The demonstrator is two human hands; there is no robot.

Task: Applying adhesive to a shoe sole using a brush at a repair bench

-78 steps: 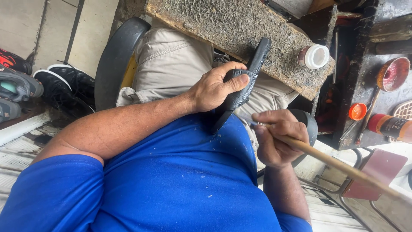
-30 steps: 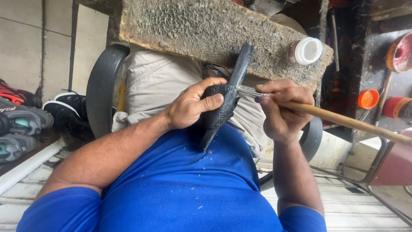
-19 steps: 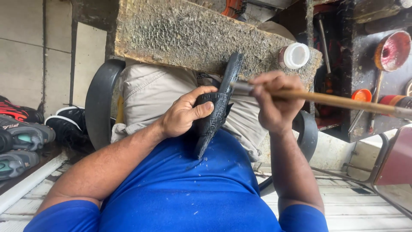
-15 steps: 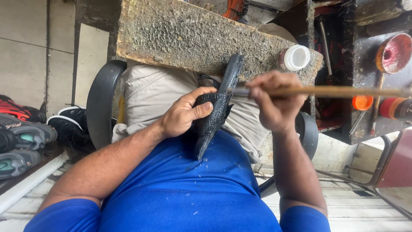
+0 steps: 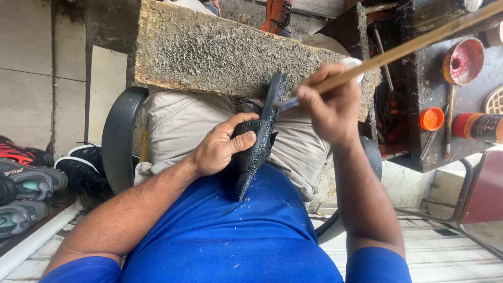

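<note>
In the lap, the left hand (image 5: 217, 152) curls around a black sole (image 5: 259, 133), edge up; the right hand (image 5: 330, 107) pinches a wooden brush (image 5: 398, 50) against its rim. Farther right: orange cap (image 5: 432, 119), red-orange bottle (image 5: 478, 126).

The shoe sole (image 5: 259, 141) looks like matt black rubber with a patterned, rough tread. The brush handle (image 5: 398, 50) is pale bare wood, smooth. The block (image 5: 209, 52) has a coarse, pitted grey surface. The trousers (image 5: 178, 123) are beige cloth and the shirt (image 5: 236, 236) is blue cloth. The cap (image 5: 432, 119) is glossy orange plastic.
</note>
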